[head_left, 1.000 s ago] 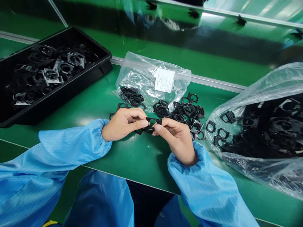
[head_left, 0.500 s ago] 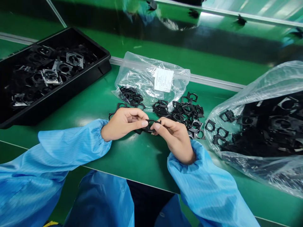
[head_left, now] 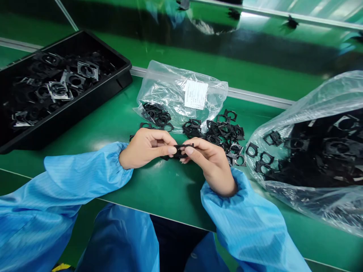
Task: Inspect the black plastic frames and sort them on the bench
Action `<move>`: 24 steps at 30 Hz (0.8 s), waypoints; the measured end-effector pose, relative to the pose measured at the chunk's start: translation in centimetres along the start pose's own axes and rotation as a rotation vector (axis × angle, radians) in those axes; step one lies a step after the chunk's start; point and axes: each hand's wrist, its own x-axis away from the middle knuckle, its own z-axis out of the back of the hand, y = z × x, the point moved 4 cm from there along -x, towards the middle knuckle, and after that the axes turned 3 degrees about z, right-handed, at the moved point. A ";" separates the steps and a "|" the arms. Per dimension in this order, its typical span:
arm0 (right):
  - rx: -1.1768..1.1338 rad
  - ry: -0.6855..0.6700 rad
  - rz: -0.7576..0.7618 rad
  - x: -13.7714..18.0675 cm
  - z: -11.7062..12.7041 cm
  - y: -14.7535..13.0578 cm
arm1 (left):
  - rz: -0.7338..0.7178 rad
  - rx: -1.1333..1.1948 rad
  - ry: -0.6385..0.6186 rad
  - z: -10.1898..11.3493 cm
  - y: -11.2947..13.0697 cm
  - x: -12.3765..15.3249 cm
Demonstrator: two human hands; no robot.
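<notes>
Both hands meet above the green table (head_left: 159, 189). My left hand (head_left: 147, 147) and my right hand (head_left: 210, 160) pinch the same small black plastic frame part (head_left: 180, 149) between thumb and fingers, seen nearly edge-on. Just beyond them lies a loose pile of black frame parts (head_left: 224, 132). Blue sleeves cover both arms to the wrist.
A black tray (head_left: 93, 102) with several frame parts stands at the far left. A small clear bag (head_left: 170, 90) with a white label lies behind the pile. A large clear bag (head_left: 312, 158) full of black parts fills the right side. A metal rail (head_left: 255, 97) crosses behind.
The part between my fingers has turned from showing its opening to almost edge-on. The hands have stayed in place with the fingertips closer together.
</notes>
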 end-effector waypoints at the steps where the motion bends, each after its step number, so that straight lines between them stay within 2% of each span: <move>1: -0.038 -0.002 -0.005 0.0 0.0 0.1 | -0.013 0.003 0.013 0.0 0.1 0.0; 10: -0.104 0.074 -0.021 -0.2 0.4 0.4 | -0.005 -0.034 0.048 -0.2 -0.3 0.1; 16: -0.049 0.085 -0.007 -0.3 0.5 0.3 | -0.033 -0.002 0.095 -0.2 -0.4 0.2; 24: -0.090 0.104 -0.033 -0.2 0.4 0.6 | 0.002 0.124 0.023 -0.6 -0.3 0.0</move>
